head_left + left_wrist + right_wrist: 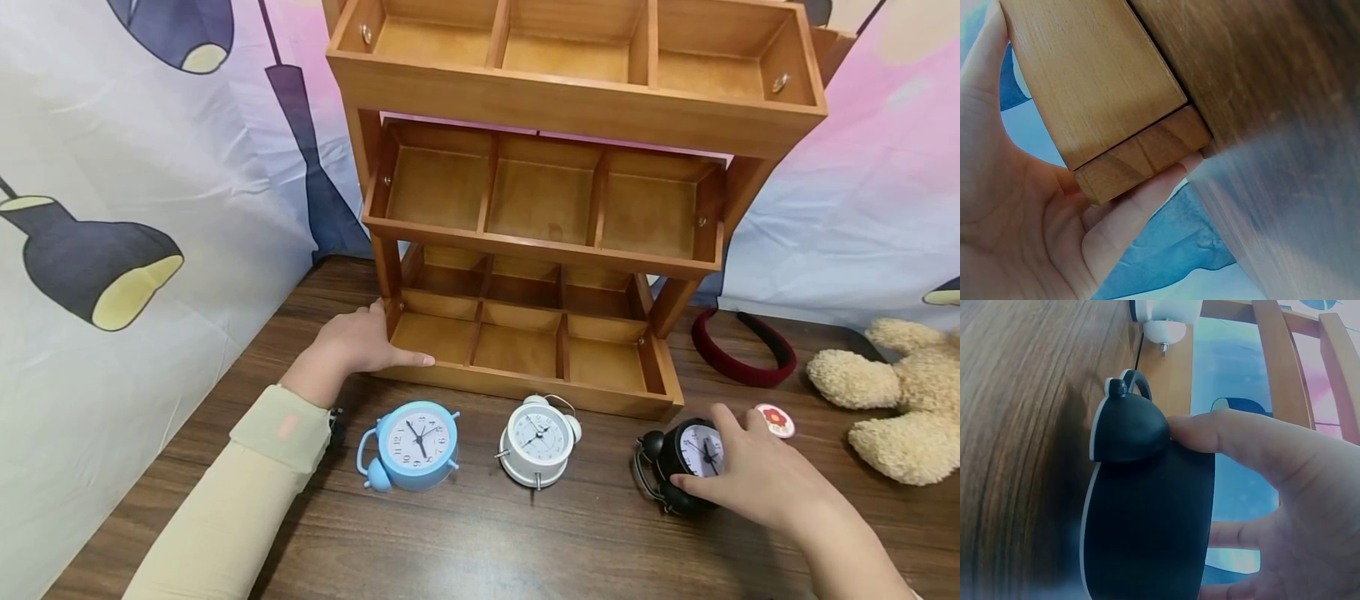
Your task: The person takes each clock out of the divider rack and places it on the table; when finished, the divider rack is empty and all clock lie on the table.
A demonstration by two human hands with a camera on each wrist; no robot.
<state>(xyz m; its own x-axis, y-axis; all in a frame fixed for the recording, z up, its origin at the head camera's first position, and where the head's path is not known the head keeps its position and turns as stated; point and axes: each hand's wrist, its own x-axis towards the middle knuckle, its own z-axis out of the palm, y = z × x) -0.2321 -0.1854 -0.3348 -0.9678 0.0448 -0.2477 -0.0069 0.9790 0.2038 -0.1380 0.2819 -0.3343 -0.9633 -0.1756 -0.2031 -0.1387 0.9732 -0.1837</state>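
My left hand (360,340) holds the lower left corner of a wooden display shelf (525,385), thumb along its front board and fingers at the side. In the left wrist view the hand spans the shelf's end (1144,153). My right hand (761,467) grips a black twin-bell alarm clock (671,471) lying face up at the table's right. Up close, the thumb touches the black clock (1147,519) by its bell, with other fingers partly hidden. Between the hands lie a blue alarm clock (418,446) and a white alarm clock (538,437).
The shelf's middle tier (540,242) and top tier (570,104) overhang the lower one, each divided into compartments. A dark red headband (738,367), a round flower badge (775,421) and a plush toy (911,400) lie on the right. A printed cloth (225,167) hangs behind.
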